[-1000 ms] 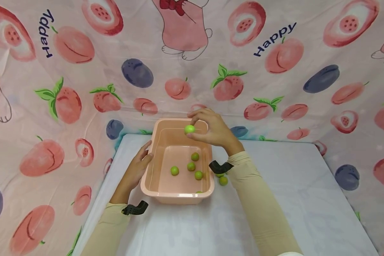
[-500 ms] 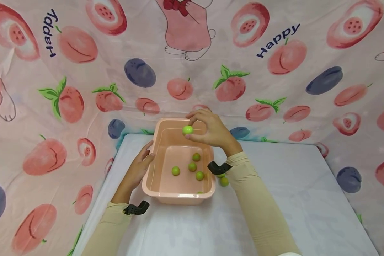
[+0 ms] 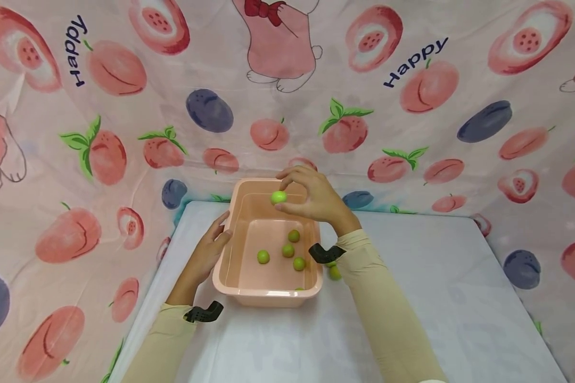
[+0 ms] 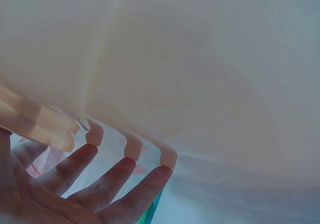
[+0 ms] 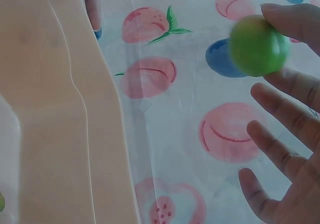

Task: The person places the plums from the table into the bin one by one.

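A peach-coloured plastic basin stands on the table with several small green limes inside, one being a lime left of the others. My left hand holds the basin's left side, thumb on the rim and fingers spread against the outer wall; in the left wrist view the fingertips touch that wall. Above the basin's far end, my right hand pinches a lime between thumb and index finger. The right wrist view shows this lime clearly, the other fingers spread apart from it.
Outside the basin on its right lie at least two limes, partly hidden by the right wrist's black strap mount. A white cloth covers the table. A fruit-printed curtain rises behind and at both sides.
My right hand has moved slightly left and down with the lime in its pinch. My left hand keeps its hold on the basin, and the limes inside lie as before.
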A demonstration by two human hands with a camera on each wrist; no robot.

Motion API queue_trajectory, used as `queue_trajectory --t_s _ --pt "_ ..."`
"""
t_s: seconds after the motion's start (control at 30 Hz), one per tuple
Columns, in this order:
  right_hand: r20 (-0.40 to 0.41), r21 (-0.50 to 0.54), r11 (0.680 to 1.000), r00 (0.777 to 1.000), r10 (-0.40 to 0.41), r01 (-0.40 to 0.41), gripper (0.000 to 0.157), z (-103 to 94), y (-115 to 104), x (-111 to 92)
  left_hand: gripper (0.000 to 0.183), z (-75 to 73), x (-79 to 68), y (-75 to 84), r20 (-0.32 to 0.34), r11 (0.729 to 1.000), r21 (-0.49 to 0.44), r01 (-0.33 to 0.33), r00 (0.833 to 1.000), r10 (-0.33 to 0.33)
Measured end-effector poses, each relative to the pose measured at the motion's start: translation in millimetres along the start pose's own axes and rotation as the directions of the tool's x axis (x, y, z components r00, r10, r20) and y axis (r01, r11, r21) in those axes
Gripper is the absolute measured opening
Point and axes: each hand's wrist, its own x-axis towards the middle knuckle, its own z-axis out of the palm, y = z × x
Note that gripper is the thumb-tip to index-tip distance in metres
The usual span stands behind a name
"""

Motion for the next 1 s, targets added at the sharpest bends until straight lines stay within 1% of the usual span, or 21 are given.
queue_trajectory --t_s 0.2,0.63,0.8,1.0 --pt "-0.003 -0.015 1.000 1.000 -0.015 0.014 0.029 -1.0 2 0 0.058 -0.1 0.4 -0.6 0.003 1.000 -0.005 0.006 1.000 -0.006" --pt "-0.032 -0.022 0.999 0.999 -0.039 0.038 0.029 -7.6 8 -6 0.057 -0.9 2.6 -1.8 0.007 1.000 -0.014 -0.015 1.000 0.015" --pt "-0.036 -0.031 0.999 0.999 -0.013 0.011 0.026 -14.6 13 -15 0.057 -0.6 2.6 -1.1 0.011 1.000 -0.013 -0.015 1.000 0.015" --pt "-0.033 -0.072 0.996 0.998 0.052 -0.054 0.024 -22.6 25 -29 0.057 -0.4 2.8 -1.2 0.005 1.000 -0.011 -0.009 1.000 0.009"
